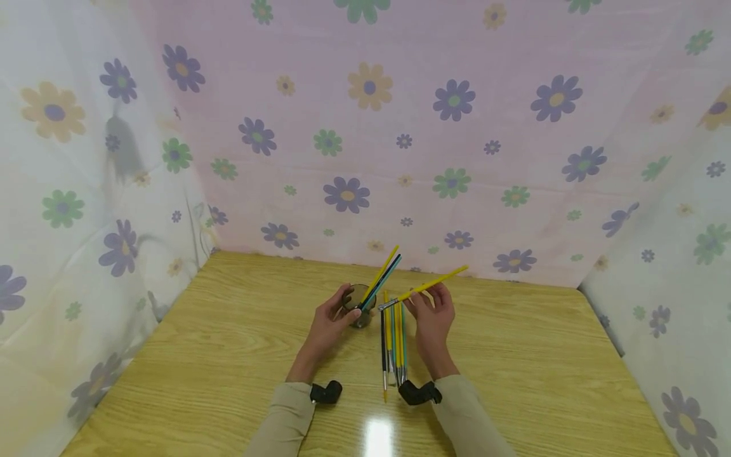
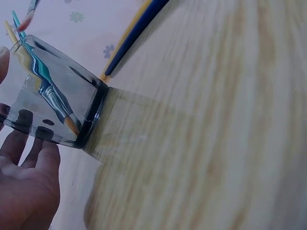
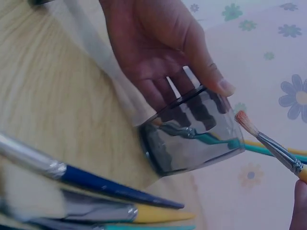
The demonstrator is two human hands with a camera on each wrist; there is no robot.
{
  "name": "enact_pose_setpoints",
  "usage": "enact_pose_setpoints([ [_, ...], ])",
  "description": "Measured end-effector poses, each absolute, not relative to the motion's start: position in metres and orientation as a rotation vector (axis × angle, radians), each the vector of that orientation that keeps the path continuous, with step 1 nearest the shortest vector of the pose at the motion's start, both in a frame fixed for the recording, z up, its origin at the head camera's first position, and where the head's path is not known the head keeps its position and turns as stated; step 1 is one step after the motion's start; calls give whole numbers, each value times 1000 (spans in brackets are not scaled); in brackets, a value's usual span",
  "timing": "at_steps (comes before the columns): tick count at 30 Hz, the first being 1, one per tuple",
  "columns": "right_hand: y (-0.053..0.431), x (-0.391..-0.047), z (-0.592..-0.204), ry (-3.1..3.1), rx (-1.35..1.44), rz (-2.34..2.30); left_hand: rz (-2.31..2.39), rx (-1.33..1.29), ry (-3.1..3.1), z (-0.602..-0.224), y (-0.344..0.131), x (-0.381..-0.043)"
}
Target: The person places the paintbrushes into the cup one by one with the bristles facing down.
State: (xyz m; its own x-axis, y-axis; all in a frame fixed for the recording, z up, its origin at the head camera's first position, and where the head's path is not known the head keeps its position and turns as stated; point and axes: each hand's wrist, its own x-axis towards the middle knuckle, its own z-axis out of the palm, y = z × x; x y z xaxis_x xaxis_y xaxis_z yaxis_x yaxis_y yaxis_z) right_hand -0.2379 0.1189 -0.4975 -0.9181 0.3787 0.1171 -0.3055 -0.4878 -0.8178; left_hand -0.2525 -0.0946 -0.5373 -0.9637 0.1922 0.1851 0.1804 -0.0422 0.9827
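Observation:
My left hand (image 1: 331,327) grips a smoky clear glass (image 2: 86,103), fingers round its side and thumb by the rim. Yellow, dark blue and teal paintbrushes lean inside it, bristles down; the teal one (image 3: 211,139) shows through the wall. In my right hand (image 1: 435,325), a yellow paintbrush (image 1: 436,280) is pinched between thumb and fingers. Its reddish-brown bristles (image 3: 245,122) point toward the glass and stand just outside the rim. In the left wrist view only the tip of that brush shows, at the top.
Several paintbrushes (image 1: 398,336) with yellow, teal and dark handles lie side by side on the wooden table (image 1: 240,349), between my forearms. A flowered cloth (image 1: 400,114) hangs behind the table and on both sides. Black wrist mounts (image 1: 327,392) sit at my cuffs.

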Motion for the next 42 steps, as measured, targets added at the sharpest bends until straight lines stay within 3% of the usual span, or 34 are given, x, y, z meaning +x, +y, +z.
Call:
enact_pose_setpoints([
  [16,97,-251,-485,-1384,61,2322,2217,460,2161,-538,-97,-253],
  [42,82,-267,-495,-1632,52,2262,2237,359,2142,-534,-95,-254],
])
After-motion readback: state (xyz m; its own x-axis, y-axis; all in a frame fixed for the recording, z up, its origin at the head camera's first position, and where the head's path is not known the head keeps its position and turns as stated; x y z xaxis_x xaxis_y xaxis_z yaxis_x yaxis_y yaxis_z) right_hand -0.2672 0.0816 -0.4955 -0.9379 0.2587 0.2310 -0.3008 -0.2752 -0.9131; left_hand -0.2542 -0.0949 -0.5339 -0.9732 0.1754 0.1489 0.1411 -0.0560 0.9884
